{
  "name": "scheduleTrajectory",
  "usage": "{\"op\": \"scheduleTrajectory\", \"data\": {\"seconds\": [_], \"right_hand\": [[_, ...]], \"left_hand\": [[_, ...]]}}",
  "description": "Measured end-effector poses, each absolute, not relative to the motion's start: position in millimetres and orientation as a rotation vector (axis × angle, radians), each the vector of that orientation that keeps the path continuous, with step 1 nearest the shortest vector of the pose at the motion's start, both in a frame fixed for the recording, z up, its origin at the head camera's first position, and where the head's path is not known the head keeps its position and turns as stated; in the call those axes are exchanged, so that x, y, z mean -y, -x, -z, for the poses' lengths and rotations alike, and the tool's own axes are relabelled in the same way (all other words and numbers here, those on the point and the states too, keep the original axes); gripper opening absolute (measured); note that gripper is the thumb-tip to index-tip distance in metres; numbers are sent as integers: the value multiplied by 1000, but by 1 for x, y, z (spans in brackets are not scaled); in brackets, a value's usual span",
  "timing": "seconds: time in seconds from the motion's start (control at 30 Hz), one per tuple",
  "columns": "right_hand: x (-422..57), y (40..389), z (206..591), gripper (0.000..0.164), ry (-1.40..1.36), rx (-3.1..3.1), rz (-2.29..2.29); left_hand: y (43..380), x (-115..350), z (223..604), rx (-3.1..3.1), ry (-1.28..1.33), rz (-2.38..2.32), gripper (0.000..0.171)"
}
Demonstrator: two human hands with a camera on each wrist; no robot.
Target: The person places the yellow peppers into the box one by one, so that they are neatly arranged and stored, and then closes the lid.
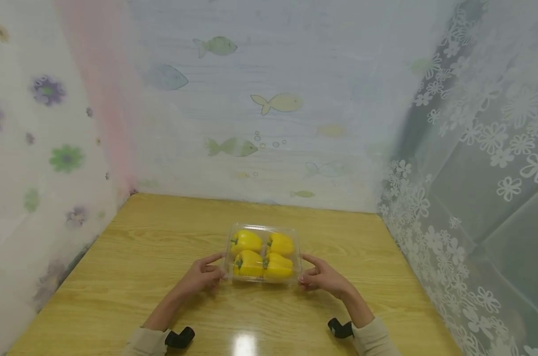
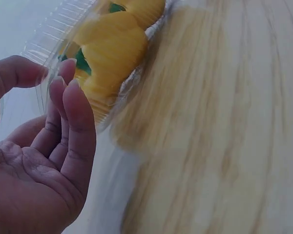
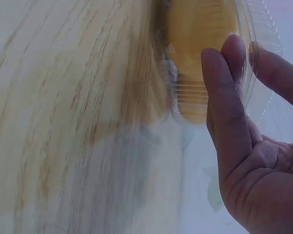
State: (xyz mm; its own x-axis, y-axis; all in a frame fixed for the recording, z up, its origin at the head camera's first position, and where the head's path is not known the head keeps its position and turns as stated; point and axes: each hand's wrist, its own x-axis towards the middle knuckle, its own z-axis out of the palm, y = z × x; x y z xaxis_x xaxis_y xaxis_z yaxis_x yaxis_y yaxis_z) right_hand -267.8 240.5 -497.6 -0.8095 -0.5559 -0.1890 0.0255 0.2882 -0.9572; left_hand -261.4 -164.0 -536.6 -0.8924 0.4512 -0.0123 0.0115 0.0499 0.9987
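A clear plastic clamshell container [image 1: 263, 228] holds several yellow bell peppers [image 1: 249, 263] with green stems. My left hand [image 1: 201, 275] pinches the container's left edge; in the left wrist view a digit and the other fingertips lie on either side of its rim [image 2: 48, 29]. On the opposite side my right hand [image 1: 324, 278] grips the right edge. The right wrist view shows the fingers of that hand [image 3: 249, 146] bent around the clear rim, with a yellow pepper [image 3: 198, 44] behind the plastic. Whether the container touches the table cannot be told.
Beneath lies a wood-grain table [image 1: 269, 316], with a bright light reflection near its front. A fish-patterned sheet [image 1: 269, 123] hangs behind it. Floral curtains stand at the left [image 1: 42, 148] and right [image 1: 482, 198]. Black devices [image 1: 180, 338] are worn at both wrists.
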Motion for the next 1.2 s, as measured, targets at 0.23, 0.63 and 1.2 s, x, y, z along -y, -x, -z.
{"op": "scheduleTrajectory", "data": {"seconds": [0.23,0.63,1.2], "right_hand": [[-239,267,496,84,477,-2058,1557],[-240,269,501,86,472,-2038,1580],[-244,271,504,84,467,-2008,1615]], "left_hand": [[258,165,534,-1998,-461,-1913,71],[254,162,534,-1989,-385,-1962,72],[256,157,538,-1946,-354,-2024,70]]}}
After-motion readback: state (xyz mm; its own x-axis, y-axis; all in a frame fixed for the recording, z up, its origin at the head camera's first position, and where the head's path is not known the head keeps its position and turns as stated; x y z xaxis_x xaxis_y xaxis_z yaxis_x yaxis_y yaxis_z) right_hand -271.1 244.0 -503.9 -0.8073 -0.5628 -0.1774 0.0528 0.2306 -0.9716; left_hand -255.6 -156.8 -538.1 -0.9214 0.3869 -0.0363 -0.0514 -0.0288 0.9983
